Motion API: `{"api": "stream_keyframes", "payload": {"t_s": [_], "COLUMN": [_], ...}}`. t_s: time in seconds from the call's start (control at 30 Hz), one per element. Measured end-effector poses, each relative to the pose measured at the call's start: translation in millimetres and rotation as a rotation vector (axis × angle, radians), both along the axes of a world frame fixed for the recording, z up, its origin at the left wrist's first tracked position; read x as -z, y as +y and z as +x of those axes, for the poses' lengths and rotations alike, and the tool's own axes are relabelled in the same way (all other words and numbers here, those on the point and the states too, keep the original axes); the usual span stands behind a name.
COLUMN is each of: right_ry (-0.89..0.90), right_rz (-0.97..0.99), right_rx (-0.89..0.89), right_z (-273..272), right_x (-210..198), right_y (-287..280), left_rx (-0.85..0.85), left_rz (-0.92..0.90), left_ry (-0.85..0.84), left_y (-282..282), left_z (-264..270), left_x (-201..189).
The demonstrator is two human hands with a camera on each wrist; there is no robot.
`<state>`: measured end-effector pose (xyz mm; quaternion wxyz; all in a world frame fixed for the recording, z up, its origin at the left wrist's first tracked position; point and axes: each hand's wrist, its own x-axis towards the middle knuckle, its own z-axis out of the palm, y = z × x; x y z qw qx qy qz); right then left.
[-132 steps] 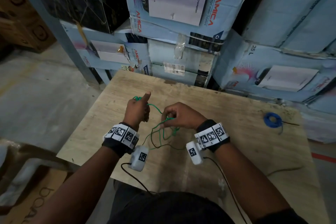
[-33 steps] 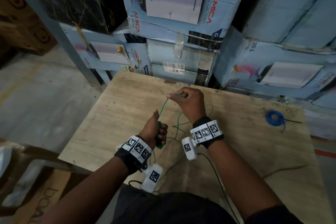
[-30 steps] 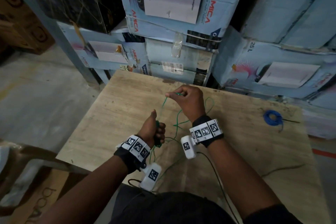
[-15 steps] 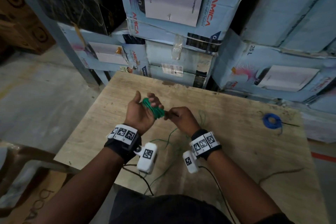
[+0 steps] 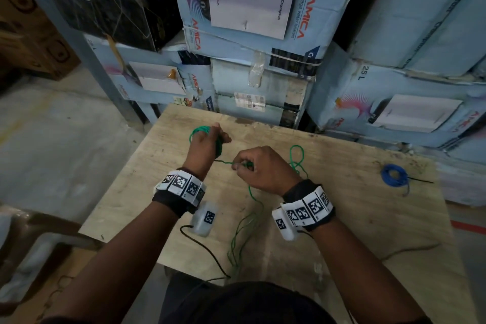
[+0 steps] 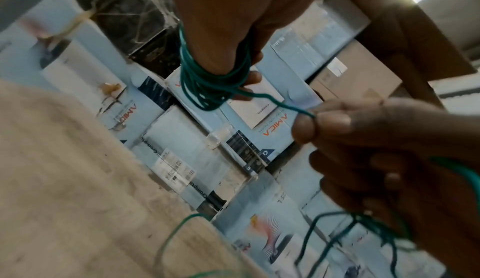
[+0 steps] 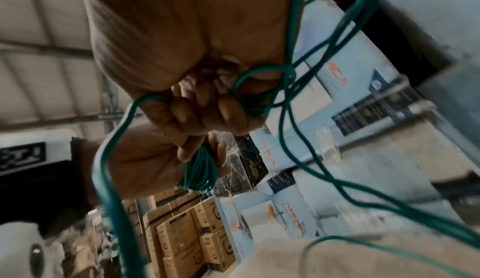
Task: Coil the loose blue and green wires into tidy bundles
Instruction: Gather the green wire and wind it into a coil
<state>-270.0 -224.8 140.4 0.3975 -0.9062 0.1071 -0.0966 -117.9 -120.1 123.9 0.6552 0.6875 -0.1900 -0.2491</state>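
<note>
Several turns of green wire (image 5: pixel 199 130) (image 6: pixel 205 85) (image 7: pixel 200 171) are wound round the fingers of my left hand (image 5: pixel 207 143), held above the wooden table (image 5: pixel 342 218). A short taut length runs from that coil to my right hand (image 5: pixel 259 168), which pinches the wire between thumb and fingers (image 6: pixel 303 126). More loose green wire (image 5: pixel 297 159) loops past the right hand and trails down (image 5: pixel 244 234) over the table's near edge. A blue wire coil (image 5: pixel 393 175) lies on the table at the far right, away from both hands.
Stacked light-blue cartons (image 5: pixel 249 21) stand right behind the table's far edge. A dark thin cable (image 5: pixel 410 250) lies on the table near the right edge. Grey floor (image 5: pixel 52 152) lies to the left, with brown cardboard at the lower left.
My left hand has turned palm down and moved a little away from me, with the coil round it. The right hand has dropped to the right of it, drawing a length of wire taut.
</note>
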Motion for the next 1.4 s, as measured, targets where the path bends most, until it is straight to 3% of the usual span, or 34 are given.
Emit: {"api": "stream_keyframes", "payload": {"t_s": [0.1, 0.17, 0.27, 0.33, 0.4, 0.5, 0.6, 0.77, 0.83, 1.0, 1.17, 1.4], "right_ry": [-0.043, -0.071, -0.094, -0.103, -0.119, -0.124, -0.105, 0.107, 0.043, -0.042, -0.050, -0.058], "right_rz": [-0.044, -0.031, 0.014, 0.071, 0.130, 0.232, 0.307, 0.360, 0.391, 0.555, 0.419, 0.437], "right_rx": [0.009, 0.020, 0.037, 0.019, 0.011, -0.006, -0.024, -0.134, -0.109, 0.132, 0.328, 0.810], "right_z": [0, -1, -7, -11, -13, -10, -7, -11, -10, -2, 7, -9], "right_x": [-4, -5, -10, -12, -12, -7, 0, -2, -1, 11, 26, 77], "right_y": [-3, -8, -21, -31, -39, -42, -42, -47, -47, -47, -55, -129], "left_rx": [0.198, 0.286, 0.474, 0.585, 0.631, 0.640, 0.647, 0.616, 0.589, 0.576, 0.514, 0.267], "left_rz": [0.308, 0.433, 0.466, 0.380, 0.294, 0.196, 0.209, 0.218, 0.238, 0.139, 0.030, -0.105], "left_ry": [-0.431, -0.512, -0.359, -0.132, -0.037, -0.025, -0.037, -0.071, -0.117, -0.100, -0.035, 0.196], "left_y": [2, 4, 12, 21, 29, 36, 39, 45, 46, 44, 44, 78], "left_z": [-16, -23, -21, -23, -26, -29, -28, -29, -30, -34, -29, -2], "left_x": [-10, -17, -18, -22, -26, -27, -23, -17, -14, -19, -19, -14]}}
